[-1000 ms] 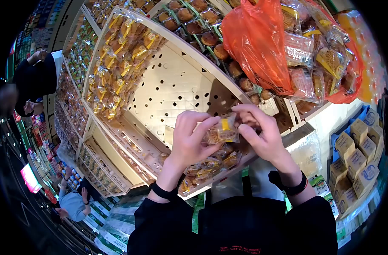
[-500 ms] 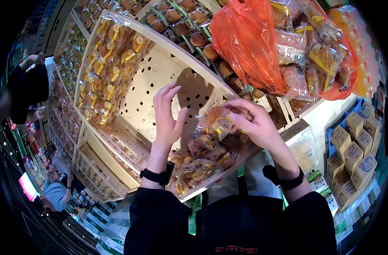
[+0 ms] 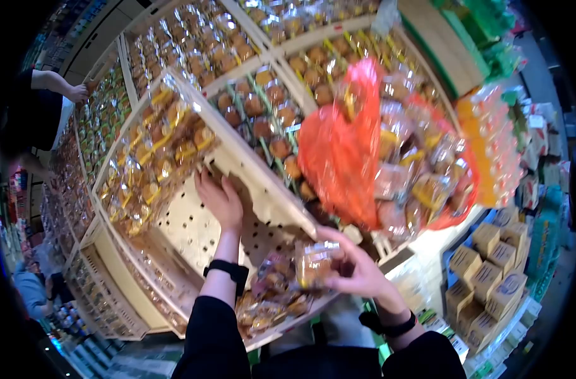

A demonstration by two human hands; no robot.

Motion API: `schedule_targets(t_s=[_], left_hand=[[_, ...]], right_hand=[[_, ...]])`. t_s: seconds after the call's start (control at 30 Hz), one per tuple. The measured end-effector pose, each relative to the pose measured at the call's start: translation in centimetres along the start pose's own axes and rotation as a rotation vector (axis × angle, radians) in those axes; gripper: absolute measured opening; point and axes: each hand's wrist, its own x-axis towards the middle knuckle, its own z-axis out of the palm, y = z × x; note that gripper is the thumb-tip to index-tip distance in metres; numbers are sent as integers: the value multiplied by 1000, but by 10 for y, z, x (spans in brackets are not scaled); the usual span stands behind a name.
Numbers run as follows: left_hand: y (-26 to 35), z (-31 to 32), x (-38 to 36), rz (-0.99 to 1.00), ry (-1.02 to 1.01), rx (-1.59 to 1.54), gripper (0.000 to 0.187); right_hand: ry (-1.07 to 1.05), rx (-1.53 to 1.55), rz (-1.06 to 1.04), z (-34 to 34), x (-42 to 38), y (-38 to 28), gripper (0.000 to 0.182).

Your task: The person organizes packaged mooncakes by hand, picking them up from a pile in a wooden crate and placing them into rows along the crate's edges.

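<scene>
My right hand grips a wrapped mooncake, a brown round pastry in clear plastic, over the near end of a pale wooden bin. Just below it lies a loose heap of wrapped mooncakes. My left hand is open above the perforated bin floor, fingers stretched toward the far side and nothing held. Close to its fingertips are rows of wrapped mooncakes with yellow labels at the bin's left end. Motion blurs the scene somewhat.
A red plastic bag with many wrapped pastries sits on the display at right. Pastry compartments spread behind the bin. Small cardboard boxes stand at the lower right. Another person's hand is at the far left.
My view has shifted, so the bag and boxes sit lower and further left. My left hand has reached away toward the rows. My right hand still holds the mooncake, now turned.
</scene>
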Motion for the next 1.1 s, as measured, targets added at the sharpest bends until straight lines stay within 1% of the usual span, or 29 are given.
schedule_targets(t_s=[0.03,0.1,0.17,0.2,0.23,0.3,0.37,0.43,0.47,0.5,0.57,0.63,0.67,0.73,0.87,0.93,0.97,1.03,1.1], left_hand=[[4,1,3,-39,49,-2,50],[9,3,5,-108,85,40,48],[10,4,5,-98,57,121,48],[14,3,5,-95,39,174,47],[17,3,5,-107,16,204,47],[17,3,5,-124,-27,239,47],[21,2,8,-148,-45,253,48],[24,3,9,-179,-68,278,49],[24,3,9,-188,-93,311,50],[22,4,10,-196,-120,346,52],[21,6,11,-212,-133,358,53],[24,6,11,-220,-125,380,52],[25,5,12,-228,-124,355,53],[29,1,14,-247,-134,344,53],[28,2,15,-265,-158,327,55],[27,2,15,-270,-164,331,55],[27,3,15,-282,-160,331,55],[25,4,14,-288,-184,326,56],[24,2,14,-296,-186,326,57]], right_hand=[[-42,-60,-32,-6,-5,-3,75],[-58,-133,-132,-9,-15,-28,71],[-55,-196,-299,-22,-23,-50,67],[-11,24,-248,-24,-29,-63,71],[-12,241,-260,-27,-29,-76,77],[60,312,-390,-28,-23,-115,83],[108,173,-511,-28,-11,-160,80],[245,190,-439,-46,4,-193,71],[100,102,-430,-45,11,-214,56],[202,216,-373,-51,22,-224,46],[276,137,-352,-62,54,-250,38],[280,-27,-395,-71,96,-270,37],[319,-152,-404,-73,120,-282,36],[466,-300,-357,-83,163,-301,36],[425,-385,-345,-113,253,-315,30],[525,-564,-240,-112,289,-313,24],[525,-533,-282,-114,308,-307,21],[477,-500,-251,-116,340,-301,23],[472,-521,-259,-116,365,-297,25]])
